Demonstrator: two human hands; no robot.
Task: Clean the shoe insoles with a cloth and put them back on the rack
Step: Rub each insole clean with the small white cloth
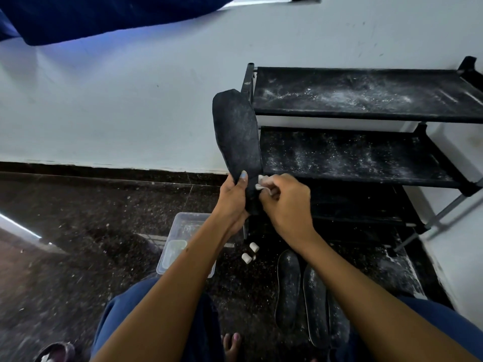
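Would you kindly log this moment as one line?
left hand holds insole | right hand wipes with cloth | two insoles on floor

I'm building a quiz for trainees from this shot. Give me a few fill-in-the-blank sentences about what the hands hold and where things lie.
1. The left hand holds a dark ____ upright by its lower end.
2. The right hand pinches a small white ____ against it.
3. Two more insoles lie on the ____, below the rack.
4. The rack's shelves are dusted with ____ powder.

Missing words: insole; cloth; floor; white.
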